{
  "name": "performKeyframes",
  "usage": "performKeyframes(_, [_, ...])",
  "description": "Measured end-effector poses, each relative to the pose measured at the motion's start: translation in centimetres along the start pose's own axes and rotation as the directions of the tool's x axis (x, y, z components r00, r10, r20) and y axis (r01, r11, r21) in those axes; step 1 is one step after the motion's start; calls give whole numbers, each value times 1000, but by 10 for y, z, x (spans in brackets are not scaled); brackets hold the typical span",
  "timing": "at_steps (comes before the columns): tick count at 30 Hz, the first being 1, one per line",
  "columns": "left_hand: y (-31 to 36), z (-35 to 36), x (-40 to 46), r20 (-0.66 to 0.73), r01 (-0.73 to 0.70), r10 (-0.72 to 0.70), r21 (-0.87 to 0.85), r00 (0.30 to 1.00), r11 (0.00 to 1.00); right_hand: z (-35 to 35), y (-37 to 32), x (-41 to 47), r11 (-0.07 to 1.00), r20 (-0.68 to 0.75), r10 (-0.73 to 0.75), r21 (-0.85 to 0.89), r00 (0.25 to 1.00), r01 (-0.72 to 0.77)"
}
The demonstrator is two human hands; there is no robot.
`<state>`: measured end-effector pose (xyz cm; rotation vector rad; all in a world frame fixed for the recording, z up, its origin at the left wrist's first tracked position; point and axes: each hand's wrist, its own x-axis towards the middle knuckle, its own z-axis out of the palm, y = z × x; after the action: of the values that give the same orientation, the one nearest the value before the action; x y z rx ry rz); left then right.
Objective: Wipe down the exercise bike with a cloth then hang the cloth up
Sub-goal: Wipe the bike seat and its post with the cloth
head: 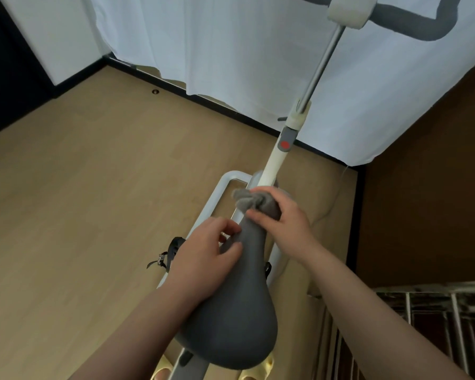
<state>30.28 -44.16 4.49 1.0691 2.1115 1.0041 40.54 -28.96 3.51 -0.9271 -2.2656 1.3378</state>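
Observation:
A white exercise bike stands below me, with a grey saddle [236,305] in the lower middle and a white post [274,163] rising to grey handlebars [412,26] at the top right. My right hand [283,218] grips a bunched grey cloth [247,200] at the saddle's narrow nose. My left hand [203,256] holds the saddle's left side just behind the nose, thumb on top and fingers curled on its edge.
White curtains [203,45] hang behind the bike along a black skirting. Light wooden floor [80,201] spreads to the left. A black pedal with strap [170,250] sticks out left of the frame. A white wire rack [433,325] stands at the lower right by a brown wall.

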Motion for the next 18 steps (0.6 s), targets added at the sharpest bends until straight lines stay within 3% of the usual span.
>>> performKeyframes(3, [4,6,3,-7,-31,31,8,999,999,5,1,1,987,-192,111,139,975,-85])
performKeyframes(6, [7,10,1,-16,-50,50,15,999,999,18,3,-14,1000,-278,-2,-3,960,1])
performKeyframes(10, [5,12,1,-36,-73,74,42,997,996,19,8,-25,983,-397,163,143,903,-114])
performKeyframes(14, [8,11,2,-38,-72,75,78,996,994,19,4,-34,1000,-327,2,12,945,2])
performKeyframes(18, [10,13,-3,-52,-40,46,106,998,994,10,10,-26,990,-384,137,22,913,-140])
